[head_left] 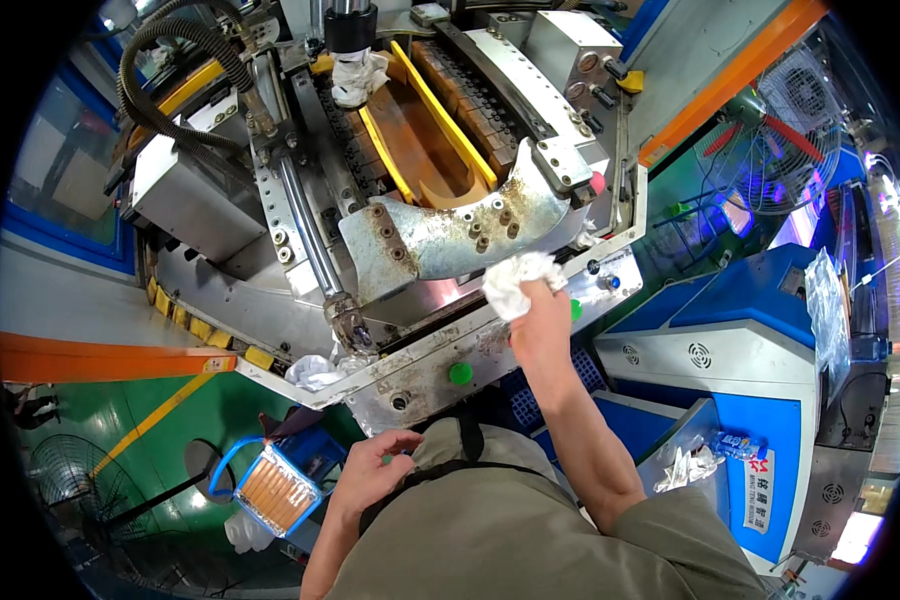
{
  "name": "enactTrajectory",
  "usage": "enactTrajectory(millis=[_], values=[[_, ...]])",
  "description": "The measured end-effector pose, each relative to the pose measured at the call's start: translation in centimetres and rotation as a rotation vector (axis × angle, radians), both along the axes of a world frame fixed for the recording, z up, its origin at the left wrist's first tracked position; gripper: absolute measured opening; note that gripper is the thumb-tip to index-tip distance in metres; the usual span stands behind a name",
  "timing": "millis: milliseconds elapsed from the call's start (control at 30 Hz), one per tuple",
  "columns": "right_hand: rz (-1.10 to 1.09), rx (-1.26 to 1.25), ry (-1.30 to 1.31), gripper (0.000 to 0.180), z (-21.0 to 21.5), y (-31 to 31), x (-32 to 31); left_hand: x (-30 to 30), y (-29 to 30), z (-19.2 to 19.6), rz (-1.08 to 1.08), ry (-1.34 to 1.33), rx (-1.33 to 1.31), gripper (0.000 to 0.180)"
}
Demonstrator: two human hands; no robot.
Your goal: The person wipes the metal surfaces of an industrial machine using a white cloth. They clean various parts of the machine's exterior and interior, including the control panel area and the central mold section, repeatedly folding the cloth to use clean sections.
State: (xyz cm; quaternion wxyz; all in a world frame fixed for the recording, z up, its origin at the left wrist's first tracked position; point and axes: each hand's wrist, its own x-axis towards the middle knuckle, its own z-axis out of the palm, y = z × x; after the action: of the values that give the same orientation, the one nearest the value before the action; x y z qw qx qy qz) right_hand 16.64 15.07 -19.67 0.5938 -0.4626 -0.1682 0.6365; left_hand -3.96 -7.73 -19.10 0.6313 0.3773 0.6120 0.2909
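My right hand (pixel 545 325) is closed on a crumpled white rag (pixel 515 280), held over the front ledge of a machine, just below a rust-spotted curved metal plate (pixel 450 235). Low at my waist, my left hand (pixel 375 475) hangs with loosely bent fingers, thumb and forefinger apart, nothing visible in it. Behind the plate lies a long brown mould (pixel 420 140) with yellow edges. Another white cloth (pixel 358 78) is wrapped beneath a black cylinder (pixel 350 30) at the mould's far end. Green buttons (pixel 460 373) sit on the machine's front panel (pixel 420 385).
A metal rod (pixel 310 225) slants along the mould's left side, near ribbed hoses (pixel 160 60). Orange frame posts (pixel 110 358) flank the machine. At lower left stands a blue basket (pixel 278 490) of brown sticks; a blue-and-white cabinet (pixel 710 350) and a fan (pixel 780 130) are at right.
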Motion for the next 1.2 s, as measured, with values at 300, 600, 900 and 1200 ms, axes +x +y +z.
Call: enactTrajectory(millis=[300, 600, 900, 1200], values=[[-0.024, -0.095, 0.023, 0.026, -4.5, 2.0, 2.4, -0.2, 0.8, 0.2, -0.054, 0.101, 0.106, 0.039], [0.013, -0.027, 0.180, 0.030, -2.1, 0.0, -3.5, -0.7, -2.0, 0.4, 0.030, 0.085, 0.018, 0.039], [0.148, -0.168, 0.231, 0.034, -5.9, -1.7, -3.9, -2.7, -4.7, 0.4, 0.136, -0.007, -0.046, 0.039], [0.082, -0.182, 0.402, 0.028, -4.3, 0.2, -8.1, -4.1, -7.4, 1.5, 0.192, 0.010, -0.049, 0.039]])
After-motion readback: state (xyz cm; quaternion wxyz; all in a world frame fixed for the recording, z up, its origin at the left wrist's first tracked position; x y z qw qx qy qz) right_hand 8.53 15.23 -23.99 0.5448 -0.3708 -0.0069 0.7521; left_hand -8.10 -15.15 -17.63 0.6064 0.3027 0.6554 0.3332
